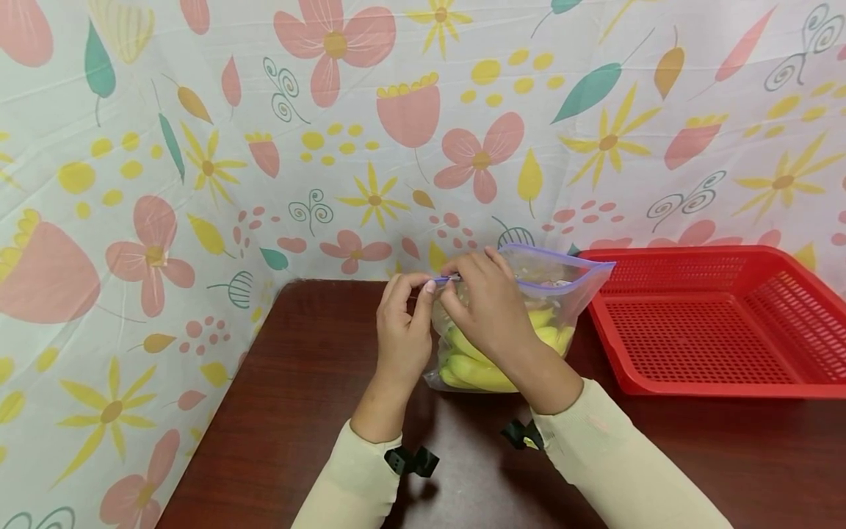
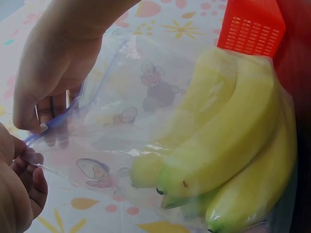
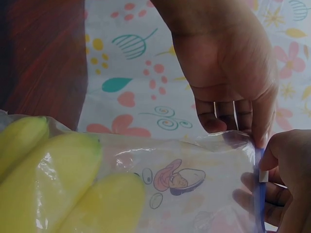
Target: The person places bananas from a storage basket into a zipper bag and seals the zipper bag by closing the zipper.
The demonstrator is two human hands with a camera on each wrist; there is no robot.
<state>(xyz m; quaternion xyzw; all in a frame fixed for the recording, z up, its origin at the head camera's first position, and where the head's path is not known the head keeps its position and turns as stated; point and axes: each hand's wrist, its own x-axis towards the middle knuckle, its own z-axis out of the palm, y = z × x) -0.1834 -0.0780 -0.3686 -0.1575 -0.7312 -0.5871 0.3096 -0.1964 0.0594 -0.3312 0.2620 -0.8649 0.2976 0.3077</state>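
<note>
A clear zip bag (image 1: 581, 297) with a purple zip edge stands on the table, holding several yellow bananas (image 1: 476, 373). My left hand (image 1: 405, 330) pinches the left corner of the zip edge between thumb and fingers. Just beside it, my right hand (image 1: 487, 312) pinches the small white slider (image 3: 263, 175) on the purple zip strip (image 2: 60, 119). Right of the right hand, the bag's mouth gapes open. Cartoon figures (image 3: 180, 179) are printed on the plastic. The right hand and forearm cover part of the bag in the head view.
A red plastic basket (image 1: 714, 389) with perforated walls stands right of the bag. The dark brown wooden table (image 1: 311, 411) meets a flower-patterned cloth (image 1: 410, 184) behind and at the left. Each wrist carries a small black camera mount (image 1: 413, 461).
</note>
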